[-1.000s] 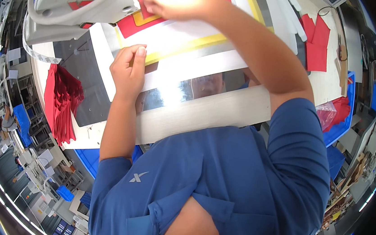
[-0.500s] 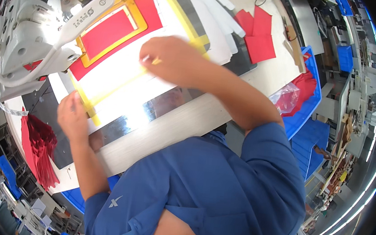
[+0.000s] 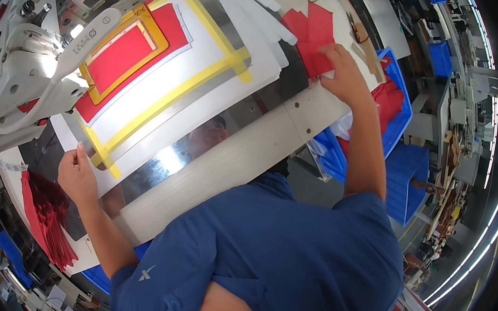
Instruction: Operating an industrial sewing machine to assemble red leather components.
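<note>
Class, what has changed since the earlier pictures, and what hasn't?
The right hand moved from the yellow frame rightward to the red cloth pieces; its fingers touch them, grip unclear. The left hand stays by the near left corner of the taped white sheet; the frame still lies on the red panel.

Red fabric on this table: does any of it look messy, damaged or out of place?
I see no plain damage, but some looks untidy: the flat red fabric pieces at the right hand overlap at differing angles, and the layered red fabric bundle at the left is rumpled, its edges uneven.
</note>
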`<state>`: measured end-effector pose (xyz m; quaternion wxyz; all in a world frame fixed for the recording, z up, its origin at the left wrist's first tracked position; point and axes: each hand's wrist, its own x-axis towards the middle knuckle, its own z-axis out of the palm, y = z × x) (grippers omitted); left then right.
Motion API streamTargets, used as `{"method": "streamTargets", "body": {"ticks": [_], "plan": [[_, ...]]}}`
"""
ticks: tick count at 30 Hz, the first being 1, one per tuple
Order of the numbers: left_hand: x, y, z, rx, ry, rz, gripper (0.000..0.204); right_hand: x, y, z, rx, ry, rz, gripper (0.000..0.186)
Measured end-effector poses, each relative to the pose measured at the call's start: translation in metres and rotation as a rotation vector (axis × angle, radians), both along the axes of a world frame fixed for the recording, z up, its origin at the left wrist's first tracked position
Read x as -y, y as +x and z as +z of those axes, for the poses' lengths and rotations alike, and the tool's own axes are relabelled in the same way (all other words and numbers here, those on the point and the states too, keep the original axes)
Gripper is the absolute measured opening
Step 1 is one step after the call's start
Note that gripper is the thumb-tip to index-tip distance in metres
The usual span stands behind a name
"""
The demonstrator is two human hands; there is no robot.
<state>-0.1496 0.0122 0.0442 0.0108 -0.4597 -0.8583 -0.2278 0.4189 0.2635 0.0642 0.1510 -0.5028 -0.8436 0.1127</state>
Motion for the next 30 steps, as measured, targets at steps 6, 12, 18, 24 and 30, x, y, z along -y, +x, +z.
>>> {"method": "streamTargets", "body": {"ticks": [6, 12, 18, 24, 30], "plan": [[-0.009, 0.026, 0.008, -0.014, -0.136, -0.132, 0.029, 0.006, -0.001, -0.007, 0.047, 0.213, -0.005, 0.023], [-0.006, 0.082, 0.02, 1.473, 0.109, -0.355, 0.069, 0.056, -0.123, 0.048, -0.266, 0.509, 0.354, 0.015], [-0.025, 0.134, 0.027, 2.091, 0.35, -0.148, 0.062, 0.134, -0.241, 0.012, -0.417, 0.128, 0.911, 0.03], [0.007, 0.099, 0.017, 2.086, 0.419, 0.006, 0.052, 0.11, -0.239, -0.001, -0.668, -0.26, 0.454, 0.023], [0.024, 0.092, 0.019, 2.312, 0.36, -0.552, 0.066, 0.081, -0.264, 0.014, -0.96, -1.278, 0.189, 0.022]]}}
